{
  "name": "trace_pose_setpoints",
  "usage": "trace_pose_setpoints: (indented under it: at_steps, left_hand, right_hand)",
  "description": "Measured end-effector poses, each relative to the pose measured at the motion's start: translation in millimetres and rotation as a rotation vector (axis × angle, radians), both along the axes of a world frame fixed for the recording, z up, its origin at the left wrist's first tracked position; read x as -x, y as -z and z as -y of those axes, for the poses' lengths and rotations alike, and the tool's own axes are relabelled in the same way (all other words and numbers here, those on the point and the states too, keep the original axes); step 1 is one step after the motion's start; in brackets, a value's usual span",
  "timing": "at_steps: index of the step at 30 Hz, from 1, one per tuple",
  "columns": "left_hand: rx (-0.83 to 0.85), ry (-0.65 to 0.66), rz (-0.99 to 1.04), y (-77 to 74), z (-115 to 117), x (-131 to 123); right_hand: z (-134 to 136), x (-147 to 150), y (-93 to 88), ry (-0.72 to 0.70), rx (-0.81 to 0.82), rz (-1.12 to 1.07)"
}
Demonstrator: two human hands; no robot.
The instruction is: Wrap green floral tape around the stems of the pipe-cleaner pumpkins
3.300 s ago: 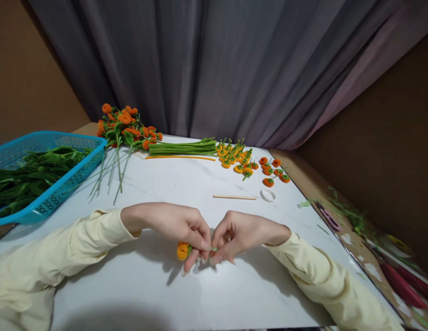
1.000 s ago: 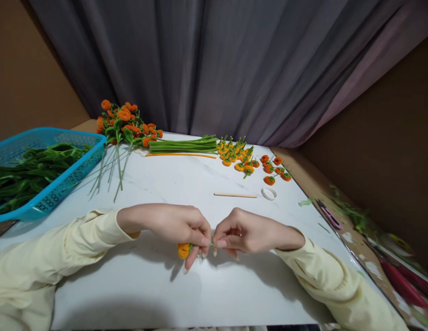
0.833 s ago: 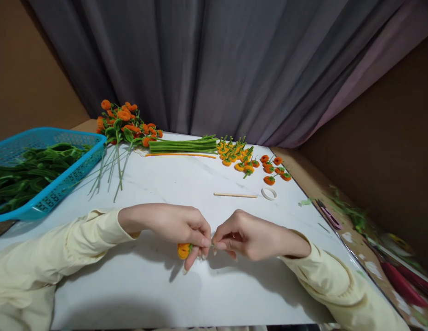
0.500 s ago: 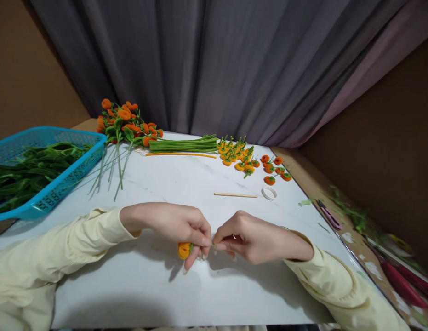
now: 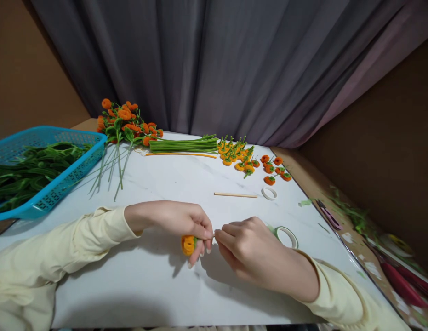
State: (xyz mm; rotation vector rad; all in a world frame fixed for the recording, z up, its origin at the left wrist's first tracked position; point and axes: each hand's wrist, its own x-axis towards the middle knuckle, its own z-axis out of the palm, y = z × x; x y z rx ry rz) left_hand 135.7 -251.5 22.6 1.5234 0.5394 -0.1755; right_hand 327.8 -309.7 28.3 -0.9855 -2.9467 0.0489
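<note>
One yellow flower, left fingers pinching stem, right fingers likewise (one green roll).

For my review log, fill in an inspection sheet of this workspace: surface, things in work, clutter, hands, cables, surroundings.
Surface: white table with faint grey veins.
Things in work: yellow flower between the hands; roll of green tape behind the right hand; more yellow flowers, green stems and orange flowers farther back; blue basket holding green leaves.
Clutter: wooden stick, white ring; pink-handled scissors and green scraps along the right edge.
Hands: left hand has its grip closed on the yellow flower's stem; right hand pinches near the stem's end.
Cables: nothing seen.
Surroundings: grey curtain behind, brown walls at both sides.
</note>
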Motion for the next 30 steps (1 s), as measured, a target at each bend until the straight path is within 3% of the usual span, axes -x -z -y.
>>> trace_pose_setpoints:
  at_steps: [3, 5, 11, 15, 19, 23, 30]
  left_hand:
    - [-0.017, -0.010, 0.059, -1.2, -1.8, -0.2]
    - [-0.072, -0.023, 0.055, -3.3, -1.4, -1.6]
    - [-0.156, -0.119, -0.138, -4.3, 7.1, -6.6]
    - [-0.483, -0.192, -0.141, 0.3, 14.6, -4.4]
    - [-0.759, -0.160, -0.133, -3.1, 19.7, -3.3]
    - [-0.740, -0.126, -0.156, -7.7, 19.2, -3.5]
    - [-0.616, -0.068, -0.068, -5.7, 13.5, -1.0]
  right_hand:
    - [-0.1, 0.4, 7.6, -0.064, -0.188, -0.060]
    - [-1.9, 0.3, 9.8, -0.097, -0.227, -0.052]
    - [-7.7, 0.5, 3.9, -0.085, -0.070, 0.072]
    - [-8.8, 1.1, 3.9, -0.094, -0.075, 0.079]
    - [-7.9, 1.7, 11.6, -0.133, -0.225, 0.009]
    - [-6.2, 4.0, 15.2, -0.189, -0.386, -0.033]
    - [-5.6, 3.2, 11.2, -0.302, -0.482, 0.023]
